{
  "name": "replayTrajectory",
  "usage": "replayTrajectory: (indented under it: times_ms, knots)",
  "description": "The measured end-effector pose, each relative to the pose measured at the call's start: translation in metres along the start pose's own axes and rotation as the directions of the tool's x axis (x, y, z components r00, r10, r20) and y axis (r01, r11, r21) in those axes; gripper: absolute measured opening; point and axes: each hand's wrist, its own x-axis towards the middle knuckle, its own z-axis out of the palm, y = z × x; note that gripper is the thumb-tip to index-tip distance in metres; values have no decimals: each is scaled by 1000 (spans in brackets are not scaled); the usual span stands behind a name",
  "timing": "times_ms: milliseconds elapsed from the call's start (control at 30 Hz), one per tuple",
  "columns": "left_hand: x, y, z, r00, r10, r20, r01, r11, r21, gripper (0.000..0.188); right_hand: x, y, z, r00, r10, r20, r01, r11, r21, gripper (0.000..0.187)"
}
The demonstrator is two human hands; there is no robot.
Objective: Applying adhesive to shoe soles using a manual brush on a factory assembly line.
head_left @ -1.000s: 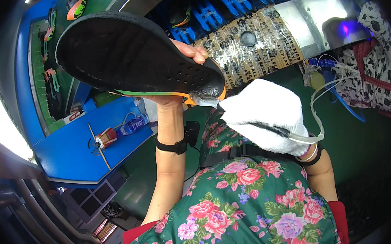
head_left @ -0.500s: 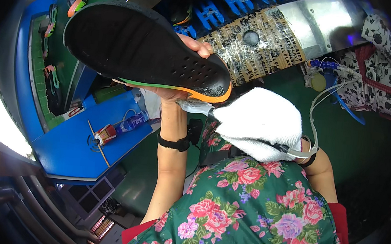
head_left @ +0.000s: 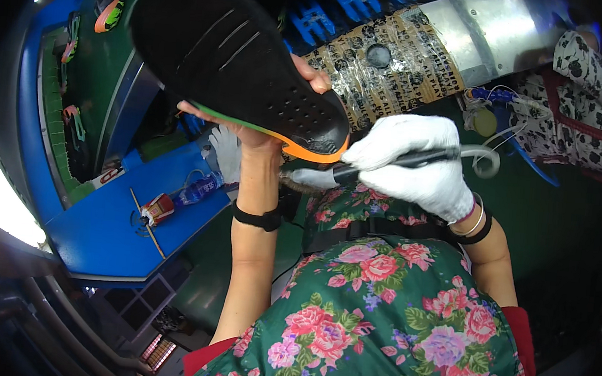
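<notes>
My bare left hand [head_left: 259,138] grips a black insole-like shoe sole [head_left: 237,61] from beneath, its fingers wrapped round both edges. A row of small dimples marks the heel, and the rim there is green and orange. In a white glove, my right hand [head_left: 414,162] is closed round the black handle of a brush [head_left: 327,177] with a thin tube running from its back end. The bristle end points left, just below the sole's orange heel edge and close to my left wrist; whether it touches cannot be told.
On the left stands a blue table [head_left: 107,232] with a plastic bottle [head_left: 200,190], a red container [head_left: 158,208] and a white glove [head_left: 225,153]. A taped cardboard cover [head_left: 390,67] lies over a metal surface ahead. Patterned cloth [head_left: 571,126] and tubing sit at the right.
The sole has tilted, its toe end swinging up and right. My right hand has turned, so the brush handle and gloved fingers now show, with the brush lower beside the heel.
</notes>
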Motion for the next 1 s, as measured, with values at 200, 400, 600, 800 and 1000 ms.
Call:
replayTrajectory:
  times_ms: [200, 400, 600, 800, 1000]
  knots:
    - [-2, 5, -3, 983, -162, -86, 156, 985, -73, 138, 5, 6, 1, 863, -426, 271, 499, 637, -587, 30]
    - [-7, 8, -14, 974, -226, 2, 225, 970, 90, 131, 11, -1, 1, 901, -292, 321, 387, 874, -293, 25]
    - [-17, 14, -29, 899, -439, 13, 439, 899, -7, 120, 16, 12, 4, 797, -289, 531, 514, 785, -345, 26]
    - [-29, 17, -21, 797, -558, -229, 578, 816, 24, 109, 22, 6, -2, 795, -191, 576, 463, 804, -372, 18]
    - [-43, -2, -27, 938, -346, -25, 328, 909, -258, 69, 31, -16, -9, 998, -44, -33, 38, 983, -177, 14]
